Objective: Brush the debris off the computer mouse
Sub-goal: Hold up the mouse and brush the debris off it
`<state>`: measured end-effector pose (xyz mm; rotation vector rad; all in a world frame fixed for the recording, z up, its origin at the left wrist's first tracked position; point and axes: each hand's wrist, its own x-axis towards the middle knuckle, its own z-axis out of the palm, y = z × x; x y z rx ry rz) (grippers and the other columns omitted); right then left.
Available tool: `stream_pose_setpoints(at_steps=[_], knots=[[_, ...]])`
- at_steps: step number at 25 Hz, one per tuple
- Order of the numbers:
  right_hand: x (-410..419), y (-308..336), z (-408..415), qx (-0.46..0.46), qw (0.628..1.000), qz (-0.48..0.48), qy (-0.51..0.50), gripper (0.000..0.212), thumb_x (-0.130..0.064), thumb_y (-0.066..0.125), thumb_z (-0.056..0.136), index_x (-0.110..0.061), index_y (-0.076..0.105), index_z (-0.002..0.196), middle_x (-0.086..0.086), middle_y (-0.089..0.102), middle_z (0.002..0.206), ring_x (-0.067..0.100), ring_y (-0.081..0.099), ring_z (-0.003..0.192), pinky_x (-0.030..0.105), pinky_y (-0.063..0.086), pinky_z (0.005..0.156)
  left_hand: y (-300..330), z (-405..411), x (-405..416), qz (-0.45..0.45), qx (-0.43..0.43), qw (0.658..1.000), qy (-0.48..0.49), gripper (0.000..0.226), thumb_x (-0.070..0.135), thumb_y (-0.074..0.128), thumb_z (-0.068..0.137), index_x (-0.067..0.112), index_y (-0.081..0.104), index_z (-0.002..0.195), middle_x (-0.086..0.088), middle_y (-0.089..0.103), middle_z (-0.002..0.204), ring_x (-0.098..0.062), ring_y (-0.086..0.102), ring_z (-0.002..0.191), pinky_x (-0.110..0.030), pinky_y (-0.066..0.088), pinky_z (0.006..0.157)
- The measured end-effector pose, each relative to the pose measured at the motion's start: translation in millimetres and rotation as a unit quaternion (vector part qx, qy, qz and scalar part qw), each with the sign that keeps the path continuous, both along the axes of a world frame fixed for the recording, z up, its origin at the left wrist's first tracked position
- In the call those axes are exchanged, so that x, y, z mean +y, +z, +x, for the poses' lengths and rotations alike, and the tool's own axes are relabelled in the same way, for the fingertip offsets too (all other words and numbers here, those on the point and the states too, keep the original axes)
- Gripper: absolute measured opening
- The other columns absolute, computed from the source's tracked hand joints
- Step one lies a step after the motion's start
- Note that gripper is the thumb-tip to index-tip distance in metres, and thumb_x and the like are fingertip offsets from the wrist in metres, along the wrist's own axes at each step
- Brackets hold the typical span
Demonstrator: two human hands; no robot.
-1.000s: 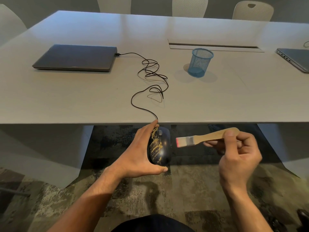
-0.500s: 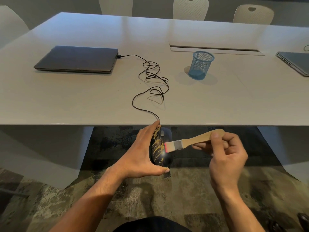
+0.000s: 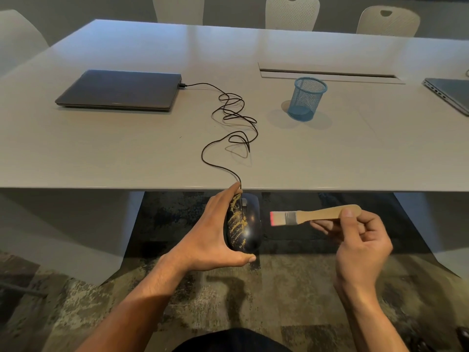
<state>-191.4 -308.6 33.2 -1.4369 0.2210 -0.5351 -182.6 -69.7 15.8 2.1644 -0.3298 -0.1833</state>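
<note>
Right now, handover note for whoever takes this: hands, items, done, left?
Left hand grips the mouse in the air just below the table edge, cable running up to the closed laptop.
Right hand pinches the brush by its handle, bristles just right of the mouse, not touching.
Done: right half looks clean.
Left: yellow debris streaks the left half.
</note>
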Motion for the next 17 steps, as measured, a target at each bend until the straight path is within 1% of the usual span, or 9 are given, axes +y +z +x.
stream_pose_setpoints(at_steps=[2,3,5,8,10,11,13,15,17], knots=[[-2,0,-7,-0.008,0.997,0.022,0.073,0.009,-0.015,0.052,0.095,-0.010,0.058,0.092,-0.007,0.075,0.068,0.008,0.074,0.063,0.021,0.060,0.060,0,-1,1,0.000,0.004,1.000,-0.001,0.129,0.040,0.090,0.056,0.039,0.001,0.150,0.021,0.019,0.146,-0.004,0.022,0.139,-0.042,0.031,0.116],[0,1,-10,-0.010,0.994,0.030,0.109,0.012,-0.018,0.053,0.091,-0.007,0.058,0.092,-0.004,0.075,0.068,0.010,0.074,0.063,0.024,0.061,0.060,0,-1,1,0.000,0.005,1.000,-0.002,0.129,0.041,0.089,0.056,0.038,0.001,0.150,0.020,0.019,0.146,-0.004,0.022,0.139,-0.041,0.030,0.117],[2,-2,-12,-0.010,0.989,0.017,0.144,0.014,-0.017,0.053,0.088,-0.005,0.058,0.092,-0.003,0.075,0.069,0.011,0.075,0.065,0.025,0.062,0.061,1,0,0,-0.001,0.006,1.000,-0.004,0.129,0.041,0.089,0.056,0.037,0.002,0.150,0.019,0.020,0.147,-0.003,0.022,0.139,-0.041,0.028,0.117],[6,-6,-5,-0.025,0.994,-0.036,0.096,0.008,-0.007,0.052,0.095,-0.010,0.059,0.092,-0.010,0.075,0.072,0.006,0.074,0.068,0.019,0.060,0.062,1,0,-2,0.000,0.003,1.000,-0.003,0.129,0.041,0.090,0.056,0.037,0.002,0.150,0.020,0.019,0.146,-0.003,0.022,0.139,-0.041,0.028,0.117],[5,-8,1,-0.038,0.998,-0.030,0.038,0.019,0.001,0.049,0.099,-0.014,0.057,0.092,-0.017,0.074,0.071,0.000,0.072,0.067,0.013,0.057,0.062,1,0,-2,0.001,0.003,1.000,-0.004,0.129,0.042,0.090,0.056,0.039,0.001,0.150,0.023,0.018,0.145,-0.004,0.022,0.139,-0.041,0.029,0.117],[3,-9,2,-0.048,0.998,-0.013,0.032,0.018,0.001,0.048,0.099,-0.014,0.057,0.093,-0.017,0.073,0.071,0.000,0.072,0.067,0.013,0.057,0.062,1,-1,-1,0.001,0.003,1.000,-0.004,0.129,0.042,0.089,0.056,0.039,0.001,0.150,0.023,0.019,0.145,-0.003,0.022,0.138,-0.041,0.029,0.117],[0,-15,-1,-0.055,0.995,0.006,0.077,0.006,-0.010,0.050,0.095,-0.011,0.056,0.094,-0.012,0.073,0.071,0.004,0.072,0.067,0.018,0.059,0.062,0,-2,0,-0.003,0.004,1.000,0.000,0.129,0.042,0.089,0.055,0.040,0.001,0.150,0.023,0.020,0.145,-0.002,0.022,0.138,-0.039,0.028,0.117],[0,-24,-6,-0.031,0.989,0.029,0.139,0.018,-0.023,0.056,0.088,-0.006,0.056,0.094,-0.006,0.073,0.071,0.008,0.072,0.066,0.024,0.061,0.063,-1,-2,2,-0.008,0.007,1.000,0.004,0.129,0.040,0.090,0.056,0.041,0.002,0.150,0.021,0.021,0.145,-0.002,0.023,0.138,-0.039,0.028,0.118],[1,-32,-2,-0.008,0.986,0.044,0.162,0.027,-0.029,0.059,0.085,-0.005,0.057,0.095,-0.001,0.072,0.071,0.011,0.070,0.065,0.028,0.062,0.064,-1,-2,0,-0.009,0.009,1.000,0.001,0.129,0.039,0.090,0.056,0.040,0.002,0.150,0.021,0.021,0.146,-0.002,0.023,0.138,-0.039,0.028,0.118]])
